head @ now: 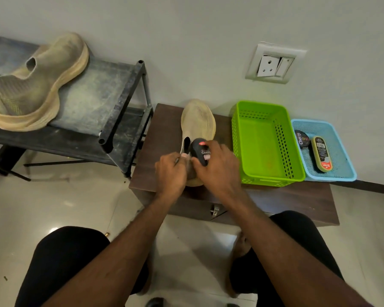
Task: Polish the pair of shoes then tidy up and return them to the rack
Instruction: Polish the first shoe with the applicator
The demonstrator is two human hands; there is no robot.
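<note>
A: Black plastic is what the right hand (217, 167) is gripping: a rounded shoe-shine sponge case (200, 151) with red "Cherry" lettering, fingers curling over it.

B: And the left hand (171, 171)?

A: Its fingers are pinching the heel collar of the beige knit slip-on shoe (197, 125), which is standing on the dark brown wooden cabinet (297, 198), toe pointing away from the fingers.

B: Beyond the fingers?

A: Right of them a lime green plastic basket (266, 173) is sitting, then a light blue mesh basket (341, 171) holding a round polish tin (301, 139) and an oblong brush (320, 154). Far left, the matching beige shoe (36, 85) is resting on the black metal rack (122, 103).
</note>
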